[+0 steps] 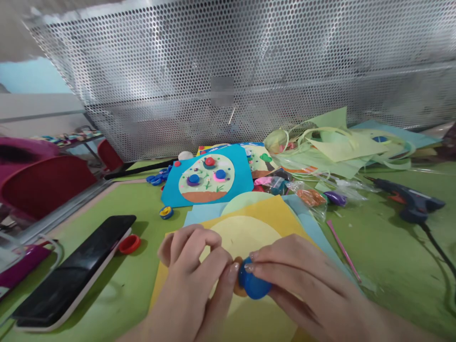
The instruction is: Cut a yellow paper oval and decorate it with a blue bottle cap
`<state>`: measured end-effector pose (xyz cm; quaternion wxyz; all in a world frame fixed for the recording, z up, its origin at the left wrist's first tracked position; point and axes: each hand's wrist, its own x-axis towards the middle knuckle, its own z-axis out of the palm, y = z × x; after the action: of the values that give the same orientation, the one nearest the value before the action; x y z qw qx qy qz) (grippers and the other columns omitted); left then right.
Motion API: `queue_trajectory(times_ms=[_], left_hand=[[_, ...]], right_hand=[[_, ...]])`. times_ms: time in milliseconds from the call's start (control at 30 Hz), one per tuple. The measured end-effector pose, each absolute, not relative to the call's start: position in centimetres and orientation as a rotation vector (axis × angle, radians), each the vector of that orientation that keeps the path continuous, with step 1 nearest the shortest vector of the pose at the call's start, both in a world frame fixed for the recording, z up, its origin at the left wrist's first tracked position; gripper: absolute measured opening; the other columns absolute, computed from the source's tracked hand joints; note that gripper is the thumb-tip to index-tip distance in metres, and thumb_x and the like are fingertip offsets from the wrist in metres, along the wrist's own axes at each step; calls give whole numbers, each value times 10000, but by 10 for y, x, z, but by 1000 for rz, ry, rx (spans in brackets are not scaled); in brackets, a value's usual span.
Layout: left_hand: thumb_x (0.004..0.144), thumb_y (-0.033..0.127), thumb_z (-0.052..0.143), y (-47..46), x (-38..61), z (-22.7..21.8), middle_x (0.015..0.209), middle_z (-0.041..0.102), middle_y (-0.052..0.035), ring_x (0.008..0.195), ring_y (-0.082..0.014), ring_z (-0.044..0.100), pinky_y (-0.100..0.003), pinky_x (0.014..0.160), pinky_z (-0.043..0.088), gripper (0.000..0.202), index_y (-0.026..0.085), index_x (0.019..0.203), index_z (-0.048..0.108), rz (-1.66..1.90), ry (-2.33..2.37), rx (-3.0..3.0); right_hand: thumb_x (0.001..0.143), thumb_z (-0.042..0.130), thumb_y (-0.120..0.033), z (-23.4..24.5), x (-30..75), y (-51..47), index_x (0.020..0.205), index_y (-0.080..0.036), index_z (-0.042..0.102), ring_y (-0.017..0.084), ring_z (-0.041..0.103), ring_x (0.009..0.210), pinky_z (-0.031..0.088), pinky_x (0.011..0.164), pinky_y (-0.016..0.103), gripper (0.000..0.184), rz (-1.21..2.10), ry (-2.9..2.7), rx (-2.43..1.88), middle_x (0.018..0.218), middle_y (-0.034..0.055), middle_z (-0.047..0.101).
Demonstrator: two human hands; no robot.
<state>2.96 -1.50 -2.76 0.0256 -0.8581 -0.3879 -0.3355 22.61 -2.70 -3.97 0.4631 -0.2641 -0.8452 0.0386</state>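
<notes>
Low over a yellow sheet (278, 213) with a pale round centre, my right hand (302, 280) grips a round blue cap (257, 281). Its fingers lie over the cap's top edge. My left hand (199, 270) is closed, with thumb and forefinger pinching an orange-brown piece (241, 287), which looks like modelling clay, against the cap's left side. The pinched part is hidden by the fingertips. Behind the sheet, a finished-looking blue card (245, 175) bears caps and clay shapes on a pale round picture.
A phone (78, 270) lies at left beside a red cap (130, 244). Near the card sits a blue-and-yellow cap (166, 212). Bagged orange clay (311, 197), a pink stick (344, 251) and a corded glue gun (409, 197) lie at right. Paper scraps (335, 147) pile up before a perforated metal panel (228, 57).
</notes>
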Motion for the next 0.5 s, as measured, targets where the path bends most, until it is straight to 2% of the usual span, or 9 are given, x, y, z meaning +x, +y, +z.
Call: queue_trajectory(times_ms=[167, 500], left_hand=[[867, 146, 324, -14, 24, -28, 855, 397, -16, 789, -219, 371, -377, 657, 218, 193, 210, 723, 435, -1018, -1175, -2641], [867, 96, 351, -14, 28, -27, 811, 401, -10, 786, -209, 371, -375, 660, 231, 240, 186, 674, 462, -972, -1155, -2684]], right_hand=[[914, 479, -42, -39, 224, -28, 1056, -127, 577, 139, 610, 865, 487, 819, 242, 193, 118, -2085, -667, 972, 55, 666], [976, 397, -122, -44, 226, -27, 1105, -137, 536, 147, 582, 891, 449, 836, 263, 190, 168, -2138, -636, 1020, 54, 629]])
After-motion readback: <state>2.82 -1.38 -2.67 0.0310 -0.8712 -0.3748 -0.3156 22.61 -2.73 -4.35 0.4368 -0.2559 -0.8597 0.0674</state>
